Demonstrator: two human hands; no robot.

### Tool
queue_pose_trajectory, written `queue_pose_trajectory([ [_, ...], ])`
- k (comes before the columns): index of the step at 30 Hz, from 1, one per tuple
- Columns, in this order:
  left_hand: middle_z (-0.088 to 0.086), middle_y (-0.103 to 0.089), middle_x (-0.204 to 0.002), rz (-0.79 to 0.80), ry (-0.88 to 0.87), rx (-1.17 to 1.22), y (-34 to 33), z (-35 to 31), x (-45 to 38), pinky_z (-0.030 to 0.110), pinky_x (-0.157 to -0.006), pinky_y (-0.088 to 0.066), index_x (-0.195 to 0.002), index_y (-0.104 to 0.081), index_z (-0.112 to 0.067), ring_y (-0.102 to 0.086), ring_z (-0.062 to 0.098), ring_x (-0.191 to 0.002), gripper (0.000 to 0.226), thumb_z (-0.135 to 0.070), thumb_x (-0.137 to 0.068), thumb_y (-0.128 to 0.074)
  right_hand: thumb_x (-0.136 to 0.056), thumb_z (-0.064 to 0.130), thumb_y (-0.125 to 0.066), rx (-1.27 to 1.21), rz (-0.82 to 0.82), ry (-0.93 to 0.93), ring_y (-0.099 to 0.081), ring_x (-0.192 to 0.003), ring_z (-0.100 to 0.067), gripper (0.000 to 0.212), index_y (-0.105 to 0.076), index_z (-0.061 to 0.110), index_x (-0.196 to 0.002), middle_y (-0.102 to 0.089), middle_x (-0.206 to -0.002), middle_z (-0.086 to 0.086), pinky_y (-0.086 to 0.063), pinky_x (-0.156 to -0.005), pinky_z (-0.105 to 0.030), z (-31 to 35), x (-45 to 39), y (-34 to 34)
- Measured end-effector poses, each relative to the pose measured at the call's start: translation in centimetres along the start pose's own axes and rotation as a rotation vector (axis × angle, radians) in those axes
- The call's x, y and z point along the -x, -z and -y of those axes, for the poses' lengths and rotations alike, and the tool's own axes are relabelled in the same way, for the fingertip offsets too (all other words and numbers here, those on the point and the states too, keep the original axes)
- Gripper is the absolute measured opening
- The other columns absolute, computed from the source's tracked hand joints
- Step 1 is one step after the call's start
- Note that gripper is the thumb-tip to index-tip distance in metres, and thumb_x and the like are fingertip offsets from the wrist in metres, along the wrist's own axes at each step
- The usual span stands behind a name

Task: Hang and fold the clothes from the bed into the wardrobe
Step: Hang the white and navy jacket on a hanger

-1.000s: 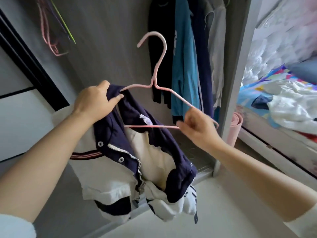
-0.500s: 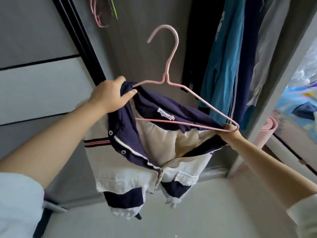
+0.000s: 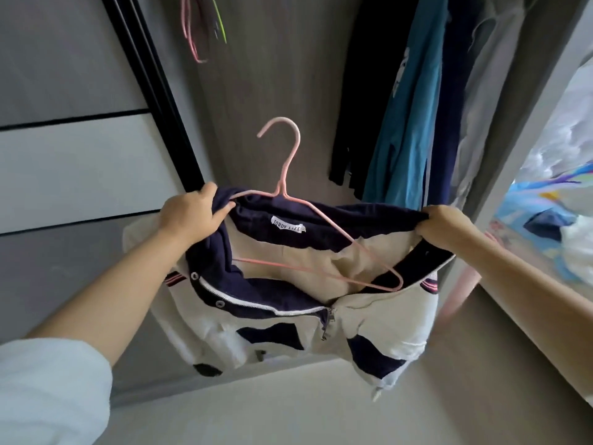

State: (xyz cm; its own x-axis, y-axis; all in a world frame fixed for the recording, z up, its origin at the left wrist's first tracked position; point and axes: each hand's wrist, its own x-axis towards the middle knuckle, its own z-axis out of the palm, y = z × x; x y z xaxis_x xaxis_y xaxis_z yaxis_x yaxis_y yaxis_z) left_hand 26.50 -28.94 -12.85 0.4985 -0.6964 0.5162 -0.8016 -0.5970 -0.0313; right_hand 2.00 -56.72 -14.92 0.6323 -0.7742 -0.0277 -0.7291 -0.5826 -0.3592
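- Navy-and-cream zip jacket (image 3: 321,284) hangs mid-frame, thin pink wire hanger (image 3: 290,200) inside its neck.
- Left hand (image 3: 189,216) grips collar and hanger end; right hand (image 3: 446,226) pinches the opposite collar.
- Risk: the hanger's free right end could slip out, dropping that shoulder.

- Bed (image 3: 526,216), far right: bright patterned sheet, white clothes (image 3: 577,248) piled on it.
- Wardrobe (image 3: 276,91): blue top (image 3: 407,123) + dark garments hanging inside.

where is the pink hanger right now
In the head view the pink hanger sits mid-frame inside the neck of the navy-and-cream jacket, between the left hand and right hand, its hook up, before the wardrobe's hanging clothes.
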Motion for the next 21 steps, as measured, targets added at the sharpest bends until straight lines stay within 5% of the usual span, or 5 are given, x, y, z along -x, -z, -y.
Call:
queue_pose_trajectory([
  [4,0.02,-0.048,-0.038,-0.068,-0.015,-0.064,0.0,1.1,-0.6,0.033,-0.031,-0.039,-0.065,-0.05,0.005,-0.045,0.036,-0.025,0.035,-0.026,-0.067,-0.065,-0.085,0.011,-0.047,0.13,-0.005,0.041,-0.045,-0.079,-0.027,0.023,-0.055,0.006,-0.106,-0.049,-0.09,-0.011,-0.038,-0.065,-0.03,0.7,1.8,2.5],
  [11,0.037,-0.057,-0.067,-0.168,0.074,-0.007,1.4,0.2,-2.9,0.042,-0.053,-0.036,-0.089,-0.052,0.013,-0.057,0.053,-0.061,0.036,-0.022,-0.087,-0.063,-0.08,0.006,-0.049,0.401,0.32,0.239,-0.052,-0.079,-0.022,0.021,-0.042,0.019,-0.095,-0.052,-0.083,-0.001,-0.046,-0.072,-0.034,1.0,2.9,6.6],
  [13,0.036,-0.057,-0.063,-0.173,0.046,-0.015,1.5,-0.5,-3.0,0.044,-0.05,-0.04,-0.087,-0.053,0.013,-0.057,0.051,-0.054,0.034,-0.017,-0.083,-0.068,-0.078,0.005,-0.05,0.405,0.401,0.222,-0.056,-0.08,-0.024,0.018,-0.045,0.02,-0.087,-0.055,-0.085,-0.004,-0.051,-0.074,-0.038,1.4,3.1,7.0],
  [16,0.028,-0.05,-0.046,-0.198,-0.061,-0.093,1.0,-1.5,-2.8,0.041,-0.037,-0.042,-0.078,-0.047,0.008,-0.051,0.042,-0.035,0.035,-0.009,-0.069,-0.076,-0.081,0.004,-0.051,0.079,0.331,0.127,-0.047,-0.059,-0.021,0.01,-0.049,0.013,-0.079,-0.049,-0.071,-0.009,-0.042,-0.046,-0.027,2.8,3.6,6.6],
  [21,0.021,-0.047,-0.042,-0.201,-0.053,-0.108,0.6,-2.4,-3.0,0.031,-0.031,-0.037,-0.072,-0.048,0.005,-0.047,0.034,-0.027,0.044,-0.005,-0.054,-0.087,-0.082,0.001,-0.055,-0.842,0.014,-0.032,-0.044,-0.045,-0.014,0.014,-0.054,0.012,-0.073,-0.045,-0.063,-0.007,-0.034,-0.037,-0.017,5.2,4.1,5.7],
])
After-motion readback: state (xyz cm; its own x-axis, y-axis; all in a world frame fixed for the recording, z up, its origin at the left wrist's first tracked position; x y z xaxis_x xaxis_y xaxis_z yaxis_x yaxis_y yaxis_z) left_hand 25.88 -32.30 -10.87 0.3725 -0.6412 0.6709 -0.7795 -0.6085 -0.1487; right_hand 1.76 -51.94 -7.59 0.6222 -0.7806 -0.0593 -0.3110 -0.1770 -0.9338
